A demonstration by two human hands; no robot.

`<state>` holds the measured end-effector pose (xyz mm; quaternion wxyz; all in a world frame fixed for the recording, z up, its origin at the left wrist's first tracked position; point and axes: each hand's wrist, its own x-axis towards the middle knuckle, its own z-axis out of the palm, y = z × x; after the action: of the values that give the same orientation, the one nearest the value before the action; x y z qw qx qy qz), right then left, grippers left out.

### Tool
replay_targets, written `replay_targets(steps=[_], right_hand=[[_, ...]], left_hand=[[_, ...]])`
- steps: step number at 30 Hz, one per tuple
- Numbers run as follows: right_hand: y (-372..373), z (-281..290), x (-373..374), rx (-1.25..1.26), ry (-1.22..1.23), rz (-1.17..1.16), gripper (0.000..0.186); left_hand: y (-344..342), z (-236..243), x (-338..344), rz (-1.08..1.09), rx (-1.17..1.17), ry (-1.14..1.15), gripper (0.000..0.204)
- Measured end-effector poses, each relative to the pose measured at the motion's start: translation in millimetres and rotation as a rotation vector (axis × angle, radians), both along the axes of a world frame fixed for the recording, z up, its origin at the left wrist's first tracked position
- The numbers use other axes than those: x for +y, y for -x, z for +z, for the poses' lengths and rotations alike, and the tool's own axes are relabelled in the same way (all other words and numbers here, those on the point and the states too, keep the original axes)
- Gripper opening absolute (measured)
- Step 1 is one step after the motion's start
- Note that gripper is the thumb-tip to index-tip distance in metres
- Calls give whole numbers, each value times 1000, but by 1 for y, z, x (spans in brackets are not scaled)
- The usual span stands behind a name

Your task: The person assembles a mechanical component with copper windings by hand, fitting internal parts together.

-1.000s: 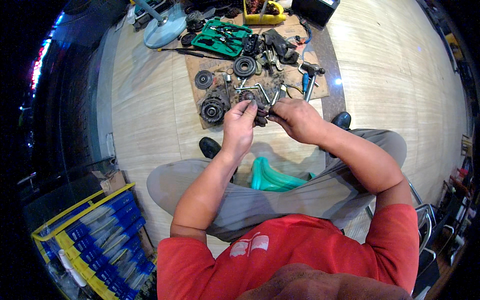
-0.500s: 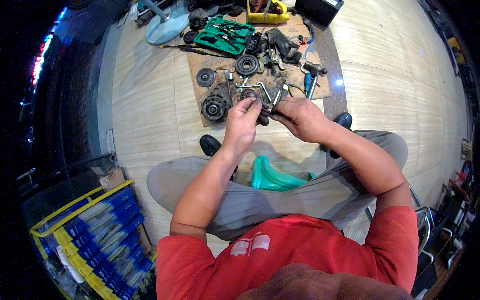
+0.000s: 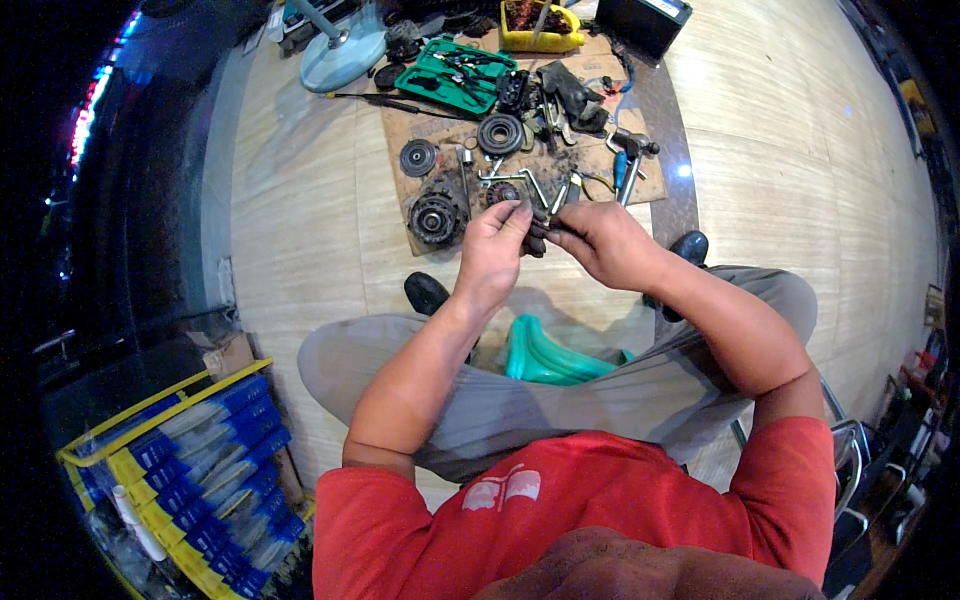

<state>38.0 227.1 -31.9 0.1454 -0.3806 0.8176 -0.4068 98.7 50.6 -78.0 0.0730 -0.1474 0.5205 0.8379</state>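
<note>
My left hand (image 3: 490, 252) and my right hand (image 3: 612, 246) meet over the near edge of the cardboard, fingertips close together and blackened. Both are closed in a pinch around something small and dark, too hidden to name. Just beyond my left fingers lies a round, ribbed metal part (image 3: 502, 194). To its left sits a greasy pulley assembly (image 3: 436, 219). A bent metal wrench (image 3: 528, 179) lies past my fingertips, with a thick black ring-shaped pulley (image 3: 500, 134) and a flat dark disc (image 3: 418, 157) farther away.
Dirty cardboard (image 3: 400, 127) carries a green tool case (image 3: 490, 99), a hammer (image 3: 635, 142), a blue-handled screwdriver (image 3: 619, 163) and black gloves (image 3: 572, 92). A yellow container (image 3: 541, 41) stands behind. Between my legs is a green plastic object (image 3: 545, 352). Blue-and-yellow boxes (image 3: 200, 480) fill a rack at left.
The whole view has shifted slightly, so everything on the floor sits a little farther right. My hands keep nearly the same pose, with a small movement of the fingers.
</note>
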Motion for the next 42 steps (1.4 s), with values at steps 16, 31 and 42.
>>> replay_targets(steps=[16, 31, 42], right_hand=[[3, -10, 1, 58, 5, -140, 24], [-3, -3, -4, 39, -62, -154, 27], [1, -6, -2, -14, 26, -131, 24]], left_hand=[[4, 13, -1, 159, -81, -203, 24], [2, 5, 0, 16, 17, -60, 21], [3, 15, 5, 98, 74, -110, 20]])
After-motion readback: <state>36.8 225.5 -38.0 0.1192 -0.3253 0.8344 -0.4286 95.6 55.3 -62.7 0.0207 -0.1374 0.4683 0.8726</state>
